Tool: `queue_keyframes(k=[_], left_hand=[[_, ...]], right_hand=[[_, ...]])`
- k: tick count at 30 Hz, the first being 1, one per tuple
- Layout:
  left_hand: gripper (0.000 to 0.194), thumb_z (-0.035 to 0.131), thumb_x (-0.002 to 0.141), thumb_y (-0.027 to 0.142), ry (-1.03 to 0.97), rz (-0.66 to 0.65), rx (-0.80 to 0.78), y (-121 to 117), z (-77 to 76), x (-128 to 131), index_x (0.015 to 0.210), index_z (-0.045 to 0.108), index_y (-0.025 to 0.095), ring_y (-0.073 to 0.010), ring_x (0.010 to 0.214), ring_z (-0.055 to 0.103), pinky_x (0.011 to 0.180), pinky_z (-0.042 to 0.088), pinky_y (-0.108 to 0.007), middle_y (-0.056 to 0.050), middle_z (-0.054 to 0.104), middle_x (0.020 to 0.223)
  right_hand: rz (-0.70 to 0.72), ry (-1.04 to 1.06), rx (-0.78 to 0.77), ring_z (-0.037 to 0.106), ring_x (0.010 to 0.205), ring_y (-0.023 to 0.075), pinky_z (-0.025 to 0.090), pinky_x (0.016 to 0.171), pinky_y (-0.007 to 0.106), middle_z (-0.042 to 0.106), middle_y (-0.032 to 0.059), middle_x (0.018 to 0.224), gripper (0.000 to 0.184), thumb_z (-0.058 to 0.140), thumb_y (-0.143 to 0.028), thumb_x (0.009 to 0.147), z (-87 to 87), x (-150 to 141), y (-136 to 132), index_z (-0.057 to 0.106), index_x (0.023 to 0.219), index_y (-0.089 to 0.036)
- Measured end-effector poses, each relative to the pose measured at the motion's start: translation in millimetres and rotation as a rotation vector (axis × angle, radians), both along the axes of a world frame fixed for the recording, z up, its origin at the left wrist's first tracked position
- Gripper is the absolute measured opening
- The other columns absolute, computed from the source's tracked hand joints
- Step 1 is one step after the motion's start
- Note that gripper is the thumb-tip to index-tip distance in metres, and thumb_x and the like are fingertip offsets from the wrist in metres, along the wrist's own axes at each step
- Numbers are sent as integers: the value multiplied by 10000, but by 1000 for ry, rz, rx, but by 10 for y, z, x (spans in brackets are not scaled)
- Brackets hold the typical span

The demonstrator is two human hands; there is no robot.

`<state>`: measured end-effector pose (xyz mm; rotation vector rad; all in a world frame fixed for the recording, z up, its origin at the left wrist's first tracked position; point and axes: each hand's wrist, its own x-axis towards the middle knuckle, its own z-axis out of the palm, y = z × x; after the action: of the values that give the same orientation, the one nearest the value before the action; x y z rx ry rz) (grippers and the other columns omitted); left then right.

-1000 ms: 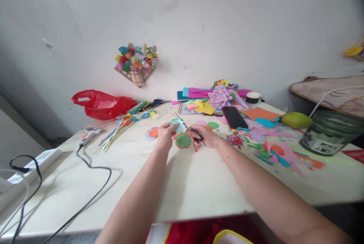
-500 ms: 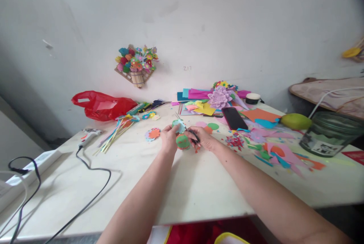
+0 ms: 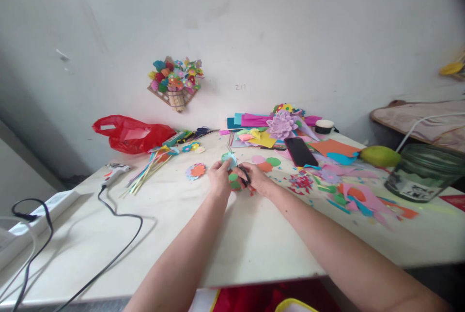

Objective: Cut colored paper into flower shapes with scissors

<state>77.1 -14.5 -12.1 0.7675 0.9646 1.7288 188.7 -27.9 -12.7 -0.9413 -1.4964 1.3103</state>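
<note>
My left hand (image 3: pixel 219 178) pinches a small light-blue paper cutout (image 3: pixel 228 159) above the white table (image 3: pixel 232 244). My right hand (image 3: pixel 257 178) grips black-handled scissors (image 3: pixel 241 171), whose blades point up into the cutout. A green and red paper flower (image 3: pixel 234 184) lies on the table just under and between the hands. Both hands sit close together near the table's middle.
An orange and pink paper flower (image 3: pixel 196 170) lies left of the hands. Coloured sticks (image 3: pixel 148 169), a glue gun (image 3: pixel 114 172) with its black cord, and a red bag (image 3: pixel 132 133) are further left. A black phone (image 3: pixel 299 151), paper scraps (image 3: pixel 348 191), a green fruit (image 3: pixel 379 156) and a glass jar (image 3: pixel 423 172) sit right.
Both hands have drawn closer together, and the right hand has turned the scissors more upright against the cutout. My left hand has shifted slightly right.
</note>
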Motion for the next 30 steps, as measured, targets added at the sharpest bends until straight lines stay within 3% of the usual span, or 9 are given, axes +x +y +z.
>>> queue_keyframes(k=[7,30], left_hand=[[245,740,540,296,-5,-8,-8,-4,4,5,565,536,163,-100,404,483,466,376,-237,46,514,451],[240,755,481,294,-29,22,7,17,-1,14,562,575,158,-106,472,520,535,413,-252,22,575,514]], right_hand=[[-1,-16,7,451,356,85,265,276,176,496,-57,469,321,629,-467,739,-3,-12,-9,538,807,-167],[-22,27,-16,388,338,74,260,320,200,451,-72,427,309,710,-418,652,16,-5,6,543,740,-174]])
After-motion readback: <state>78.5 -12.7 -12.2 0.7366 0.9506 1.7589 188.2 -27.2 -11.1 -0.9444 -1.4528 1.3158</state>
